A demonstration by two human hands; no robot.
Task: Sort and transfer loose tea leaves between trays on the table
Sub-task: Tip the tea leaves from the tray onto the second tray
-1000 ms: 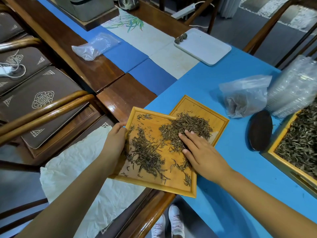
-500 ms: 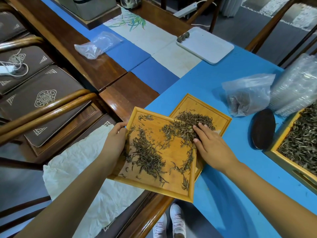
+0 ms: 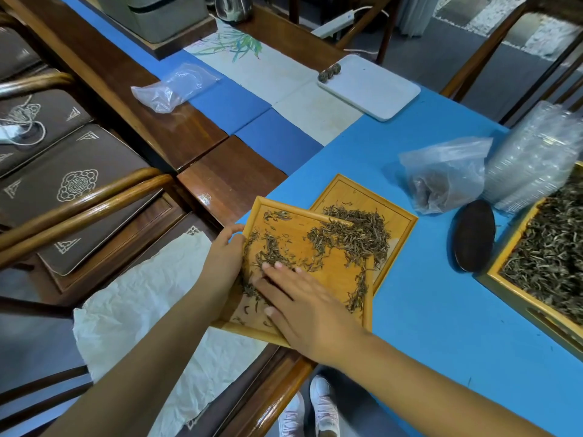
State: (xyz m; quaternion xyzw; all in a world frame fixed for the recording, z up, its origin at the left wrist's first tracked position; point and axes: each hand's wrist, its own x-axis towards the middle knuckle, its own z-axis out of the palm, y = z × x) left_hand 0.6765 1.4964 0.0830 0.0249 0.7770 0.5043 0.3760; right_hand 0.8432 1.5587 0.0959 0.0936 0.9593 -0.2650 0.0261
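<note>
Right hand (image 3: 310, 313) lies flat and open on the near tray (image 3: 334, 279), over the loose leaves (image 3: 271, 257). Far tray (image 3: 400, 222) lies ahead-right of its fingertips. Left hand (image 3: 225, 260) grips the near tray's left rim.

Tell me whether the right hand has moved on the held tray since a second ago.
Yes. The right hand has swept from the tray's far right side, over the overlap with the lower tray, toward the left hand.

Far tray (image 3: 398, 227) partly under near tray (image 3: 334, 275) beyond right hand (image 3: 310, 313), big tray (image 3: 508, 287) cut off right of it, bag (image 3: 441, 176) contents unclear.
</note>
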